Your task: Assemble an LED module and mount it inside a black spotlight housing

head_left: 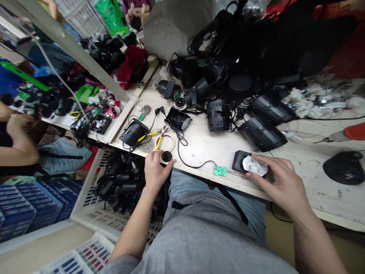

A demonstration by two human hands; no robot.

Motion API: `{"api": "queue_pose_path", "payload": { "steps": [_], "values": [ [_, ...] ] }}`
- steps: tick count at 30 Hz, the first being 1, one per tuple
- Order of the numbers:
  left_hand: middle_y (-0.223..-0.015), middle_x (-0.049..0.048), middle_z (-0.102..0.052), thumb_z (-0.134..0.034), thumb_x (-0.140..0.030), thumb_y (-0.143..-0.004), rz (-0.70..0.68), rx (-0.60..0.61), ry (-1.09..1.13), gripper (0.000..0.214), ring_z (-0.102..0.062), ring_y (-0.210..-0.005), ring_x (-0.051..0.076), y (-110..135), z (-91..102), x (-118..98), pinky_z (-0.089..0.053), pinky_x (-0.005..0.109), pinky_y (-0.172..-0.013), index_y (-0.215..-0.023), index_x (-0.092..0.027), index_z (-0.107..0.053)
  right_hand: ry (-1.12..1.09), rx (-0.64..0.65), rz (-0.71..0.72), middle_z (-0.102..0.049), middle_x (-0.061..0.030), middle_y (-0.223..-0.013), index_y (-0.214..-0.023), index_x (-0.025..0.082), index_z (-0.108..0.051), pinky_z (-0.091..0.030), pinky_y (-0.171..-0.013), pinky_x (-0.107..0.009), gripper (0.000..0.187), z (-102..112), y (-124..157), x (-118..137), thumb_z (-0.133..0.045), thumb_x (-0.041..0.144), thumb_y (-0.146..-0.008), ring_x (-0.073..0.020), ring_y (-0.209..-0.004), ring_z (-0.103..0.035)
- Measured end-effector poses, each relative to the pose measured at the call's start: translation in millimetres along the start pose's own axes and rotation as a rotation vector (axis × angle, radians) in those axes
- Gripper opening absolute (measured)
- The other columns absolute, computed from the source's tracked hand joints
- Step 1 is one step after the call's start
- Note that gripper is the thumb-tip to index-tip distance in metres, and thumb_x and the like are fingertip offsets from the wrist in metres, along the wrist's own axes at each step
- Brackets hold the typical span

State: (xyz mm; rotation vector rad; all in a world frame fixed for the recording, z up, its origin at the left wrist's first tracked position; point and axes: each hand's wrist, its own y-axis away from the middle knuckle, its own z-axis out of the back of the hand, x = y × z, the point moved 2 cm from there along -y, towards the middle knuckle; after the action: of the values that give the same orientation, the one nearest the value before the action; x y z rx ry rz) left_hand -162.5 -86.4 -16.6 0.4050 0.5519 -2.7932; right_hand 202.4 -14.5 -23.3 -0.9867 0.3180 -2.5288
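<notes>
My left hand (156,171) is at the table's front edge, thumb and index finger closed around the rim of a small round black disc (166,156). My right hand (285,184) grips a silvery LED lens plate (255,166) between thumb and fingers. The plate rests against a black square housing (240,160). Thin red and black wires run from it to a green circuit board (220,171) near the edge. A black cable leads from that board to a plug (160,110). Yellow-handled pliers (159,141) lie beyond my left hand.
A tape roll (170,142) and a dish of screws (147,145) sit by the pliers. Black lamp housings (262,133) crowd the back. A screwdriver-like power tool (348,133) lies right. Below left stands a crate (85,205) of black parts. Another person's arm (19,140) is at left.
</notes>
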Motion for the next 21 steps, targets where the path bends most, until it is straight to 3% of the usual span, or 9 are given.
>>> {"api": "queue_pose_path", "payload": {
  "steps": [4,13,21],
  "values": [
    [-0.102,0.0131,-0.063,-0.071,-0.050,-0.084,0.038,0.010,-0.034,0.043,-0.061,-0.099,0.031,-2.4,-3.4,-2.7,-0.050,0.044,-0.092,-0.109,-0.016,-0.065,-0.022,0.024,0.025,-0.073,-0.0078,-0.115,-0.126,0.029,-0.067,-0.056,-0.090,-0.048,0.042,-0.9,3.8,-0.8,-0.064,0.054,-0.092,-0.0297,-0.108,-0.064],
    [-0.093,0.0147,-0.067,-0.061,-0.061,-0.082,0.049,0.065,-0.124,0.052,-0.063,-0.094,0.036,-16.6,-1.0,-7.7,-0.049,0.049,-0.091,-0.103,-0.015,-0.066,-0.086,-0.017,0.035,-0.070,-0.0074,-0.128,-0.135,0.027,-0.060,-0.054,-0.101,-0.054,0.042,-7.0,8.1,5.4,-0.065,0.035,-0.094,-0.0287,-0.121,-0.059],
    [-0.084,0.0085,-0.068,-0.062,-0.063,-0.079,0.161,0.086,-0.067,0.048,-0.068,-0.083,0.031,-23.3,17.0,-18.8,-0.054,0.045,-0.081,-0.099,-0.019,-0.068,-0.094,-0.076,0.022,-0.070,-0.0064,-0.129,-0.139,0.028,-0.057,-0.055,-0.101,-0.053,0.046,-19.8,12.4,16.4,-0.064,0.027,-0.094,-0.0283,-0.120,-0.060]
  ]
}}
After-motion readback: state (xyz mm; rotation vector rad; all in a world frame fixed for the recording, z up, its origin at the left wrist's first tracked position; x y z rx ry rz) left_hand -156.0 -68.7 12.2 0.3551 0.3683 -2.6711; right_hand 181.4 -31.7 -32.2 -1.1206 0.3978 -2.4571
